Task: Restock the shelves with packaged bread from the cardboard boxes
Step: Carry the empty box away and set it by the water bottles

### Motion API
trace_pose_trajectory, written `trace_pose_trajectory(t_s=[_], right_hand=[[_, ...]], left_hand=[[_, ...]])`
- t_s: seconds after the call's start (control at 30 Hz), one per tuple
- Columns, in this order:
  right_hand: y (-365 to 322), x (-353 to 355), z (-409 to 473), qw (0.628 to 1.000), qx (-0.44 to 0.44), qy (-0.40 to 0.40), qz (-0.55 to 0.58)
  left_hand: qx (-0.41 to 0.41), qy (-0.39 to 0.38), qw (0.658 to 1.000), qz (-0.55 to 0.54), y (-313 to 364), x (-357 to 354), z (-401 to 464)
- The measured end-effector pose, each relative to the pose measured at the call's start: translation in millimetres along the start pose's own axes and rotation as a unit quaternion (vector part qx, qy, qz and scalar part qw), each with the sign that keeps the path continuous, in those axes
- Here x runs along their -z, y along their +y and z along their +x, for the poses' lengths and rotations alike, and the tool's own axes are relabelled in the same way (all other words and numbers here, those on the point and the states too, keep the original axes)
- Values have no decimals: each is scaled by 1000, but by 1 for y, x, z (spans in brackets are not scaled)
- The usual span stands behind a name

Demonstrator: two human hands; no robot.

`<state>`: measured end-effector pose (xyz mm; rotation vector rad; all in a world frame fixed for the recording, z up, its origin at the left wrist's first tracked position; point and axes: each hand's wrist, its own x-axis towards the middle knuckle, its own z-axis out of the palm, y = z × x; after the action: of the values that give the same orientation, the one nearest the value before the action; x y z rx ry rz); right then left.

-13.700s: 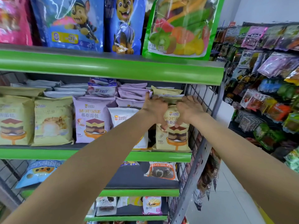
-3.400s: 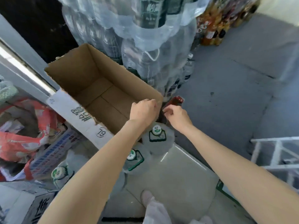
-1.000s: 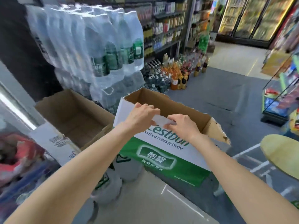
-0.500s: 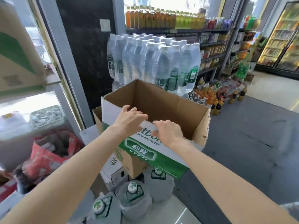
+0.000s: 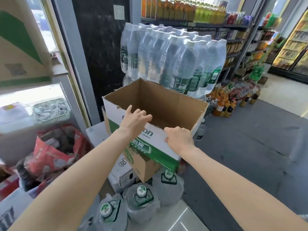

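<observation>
A: Where is our cardboard box (image 5: 166, 104)?

B: It sits up high on top of another brown box (image 5: 145, 165). Its top is open, and we see only brown walls inside. No bread shows from here.

A: What are our hands doing?

B: Our left hand (image 5: 135, 122) is over the near rim of the cardboard box. Its fingers are spread apart and loose, and they grip nothing. Our right hand (image 5: 179, 139) is at the same rim, nearer the right corner. Its fingers are curled, but we cannot tell if they pinch the edge.

A: Can we read the words on the cardboard box?

B: A bit. We see "on" in big dark letters and "Water" in small ones under it. Our left hand hides the rest. Below that is a green band with white signs that we cannot read.

A: And under the cardboard box?

B: A white box (image 5: 123, 172) with "79" in a circle pokes out below. In front of it stand big water jugs (image 5: 141, 199) with green and white caps, wrapped in clear bags.

A: What is behind the cardboard box?

B: Packs of water bottles (image 5: 173, 62) in clear wrap, with green labels. Left of the cardboard box is a red bag (image 5: 55, 152).
</observation>
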<state>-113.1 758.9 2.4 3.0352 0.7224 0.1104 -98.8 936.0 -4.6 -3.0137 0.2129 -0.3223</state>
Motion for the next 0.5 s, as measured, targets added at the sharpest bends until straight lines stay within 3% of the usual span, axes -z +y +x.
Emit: trace_pose_trajectory(t_s=[0.23,0.5], right_hand=[[-33,-10,24,999,0,24,38],[-44,4,49,996,17,20,81]], left_hand=[[-20,-37,999,17,-11,-4,19],[9,-12,1000,-12,-27,-5,33]])
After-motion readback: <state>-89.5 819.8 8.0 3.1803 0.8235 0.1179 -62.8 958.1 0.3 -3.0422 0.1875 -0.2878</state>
